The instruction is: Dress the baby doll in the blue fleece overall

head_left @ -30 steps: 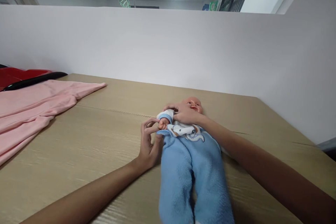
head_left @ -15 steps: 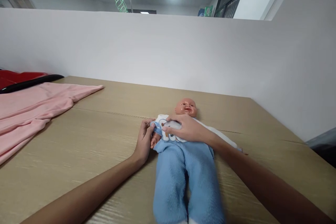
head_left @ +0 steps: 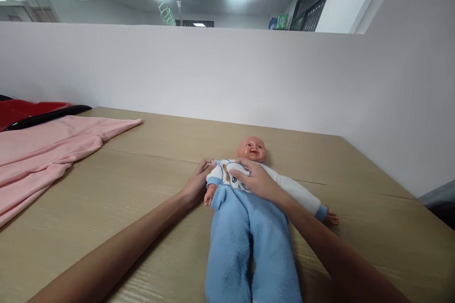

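A baby doll (head_left: 232, 232) lies on its back, head away from me, in a white top with a cartoon print and fuzzy blue trousers. My left hand (head_left: 196, 184) is at the doll's white sleeve (head_left: 215, 176) on the left, thumb and fingers closed on its upper edge. A blue cuff and the doll's small hand stick out below. Across the chest print rests my right hand (head_left: 259, 180), thumb apart from the fingers, hiding part of the top. The doll's other arm (head_left: 298, 194) stretches out to the right, partly behind my forearm.
The doll is on a wooden table (head_left: 159, 151). Pink cloth (head_left: 64, 142) spreads over the left side, with a red and black object (head_left: 35, 111) behind it. A white wall (head_left: 195, 71) borders the table's back. A dark item (head_left: 441, 199) is at the right edge.
My left hand has shifted from the cuff up towards the shoulder, and the sleeve now lies straighter. My right hand stays on the chest. The doll's outstretched arm shows more fully.
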### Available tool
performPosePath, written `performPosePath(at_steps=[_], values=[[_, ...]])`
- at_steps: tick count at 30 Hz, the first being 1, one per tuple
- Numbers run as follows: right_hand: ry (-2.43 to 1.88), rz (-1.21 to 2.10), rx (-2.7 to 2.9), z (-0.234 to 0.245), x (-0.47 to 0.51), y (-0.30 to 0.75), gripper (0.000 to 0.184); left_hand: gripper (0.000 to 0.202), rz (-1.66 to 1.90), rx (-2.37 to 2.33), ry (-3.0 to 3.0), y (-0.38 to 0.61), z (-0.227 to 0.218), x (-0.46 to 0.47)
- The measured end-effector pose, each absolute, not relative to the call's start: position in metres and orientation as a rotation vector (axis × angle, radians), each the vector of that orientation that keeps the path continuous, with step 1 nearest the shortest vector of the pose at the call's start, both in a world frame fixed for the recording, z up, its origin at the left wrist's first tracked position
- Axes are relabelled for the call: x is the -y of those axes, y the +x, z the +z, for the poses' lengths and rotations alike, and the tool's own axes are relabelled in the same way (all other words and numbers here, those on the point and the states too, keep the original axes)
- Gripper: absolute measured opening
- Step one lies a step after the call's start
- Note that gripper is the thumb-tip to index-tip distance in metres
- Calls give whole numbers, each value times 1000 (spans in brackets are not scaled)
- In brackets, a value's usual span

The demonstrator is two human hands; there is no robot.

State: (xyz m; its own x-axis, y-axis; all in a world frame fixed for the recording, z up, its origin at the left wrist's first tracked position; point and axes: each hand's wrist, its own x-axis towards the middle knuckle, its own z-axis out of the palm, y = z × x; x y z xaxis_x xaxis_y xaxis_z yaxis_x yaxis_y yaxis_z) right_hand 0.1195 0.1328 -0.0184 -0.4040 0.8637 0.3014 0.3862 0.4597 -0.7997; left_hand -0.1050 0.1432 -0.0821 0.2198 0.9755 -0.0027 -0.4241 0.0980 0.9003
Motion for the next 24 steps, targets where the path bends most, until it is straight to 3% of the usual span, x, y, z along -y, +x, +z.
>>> performPosePath(at_steps=[14,24], values=[[-952,1422,1466,-23,-142,137,39,41,1038,-721,1153,-89,-73,-199],[-1023,1446,1292,-31,-149,142,45,32,941,-684,1355,-77,-63,-217]])
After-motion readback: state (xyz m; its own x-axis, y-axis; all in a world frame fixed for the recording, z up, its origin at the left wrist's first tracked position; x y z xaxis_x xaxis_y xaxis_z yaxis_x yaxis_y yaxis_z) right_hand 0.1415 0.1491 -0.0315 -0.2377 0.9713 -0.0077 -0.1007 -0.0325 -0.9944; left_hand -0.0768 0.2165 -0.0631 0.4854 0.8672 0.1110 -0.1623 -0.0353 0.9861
